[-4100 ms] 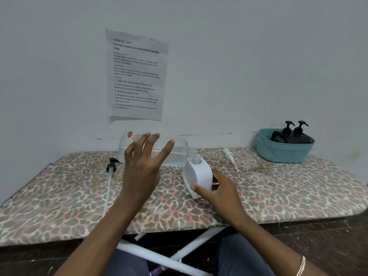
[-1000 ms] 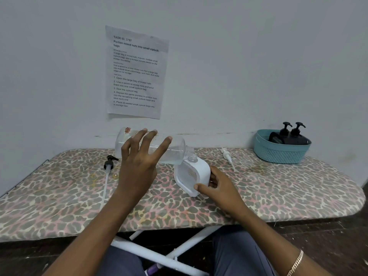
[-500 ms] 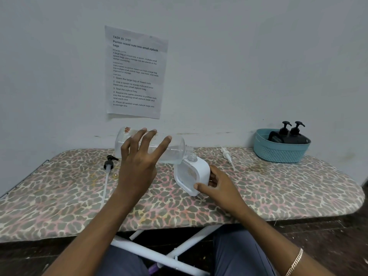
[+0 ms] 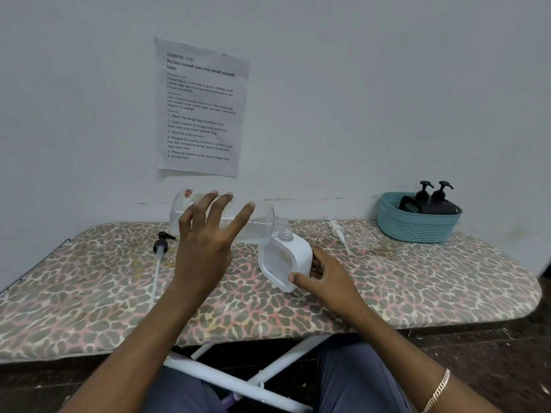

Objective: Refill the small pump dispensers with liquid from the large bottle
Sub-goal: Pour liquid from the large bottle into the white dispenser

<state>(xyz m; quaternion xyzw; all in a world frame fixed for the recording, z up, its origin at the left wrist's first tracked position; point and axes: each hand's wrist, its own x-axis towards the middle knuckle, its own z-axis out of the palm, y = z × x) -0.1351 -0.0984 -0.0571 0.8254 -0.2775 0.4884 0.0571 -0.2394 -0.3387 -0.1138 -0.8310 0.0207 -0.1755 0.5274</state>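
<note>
My left hand (image 4: 205, 242) grips the large clear bottle (image 4: 259, 222) from the near side and holds it tipped almost flat, its open neck over the mouth of the small white dispenser (image 4: 286, 260). A little clear liquid lies low in the bottle. My right hand (image 4: 325, 277) holds the white dispenser by its right side; it stands on the board, leaning left. The dispenser's white pump (image 4: 337, 231) lies on the board behind it.
A black pump head with a long white tube (image 4: 159, 251) lies at the left of the leopard-print ironing board (image 4: 417, 281). A teal basket (image 4: 417, 225) at the back right holds two black pump dispensers (image 4: 432, 201). A paper sheet hangs on the wall.
Over four seconds the dispenser has tilted further left and the bottle's neck has settled over its mouth. In the last second hardly anything has moved.
</note>
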